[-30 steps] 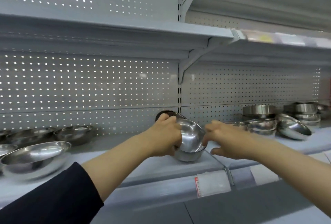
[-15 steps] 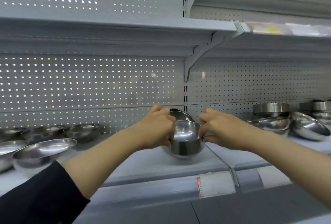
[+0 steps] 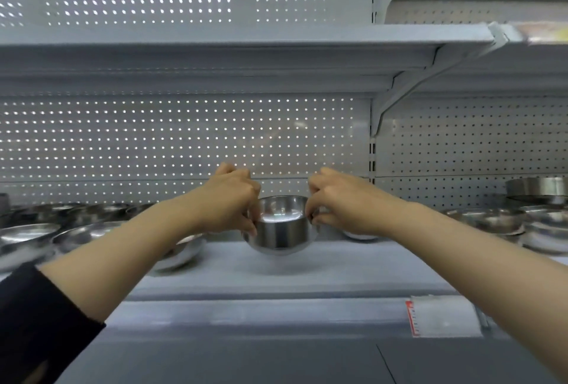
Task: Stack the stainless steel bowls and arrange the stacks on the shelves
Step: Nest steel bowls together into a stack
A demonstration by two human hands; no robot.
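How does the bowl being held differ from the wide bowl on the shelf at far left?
The held bowl is deep, narrow and steep-walled; the far-left bowl is broad and shallow. The held one is gripped at its rim by the left hand and right hand; the far-left one sits untouched on the shelf. Both are shiny steel, open side up.

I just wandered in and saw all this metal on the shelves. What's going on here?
A person is tidying stainless steel bowls on a shop shelf. Both hands, the left hand and the right hand, hold one small deep bowl by its rim, upright, at the middle of the shelf. Whether it touches the shelf is hard to tell. Wide shallow bowls lie to the left, and stacked bowls sit to the right.
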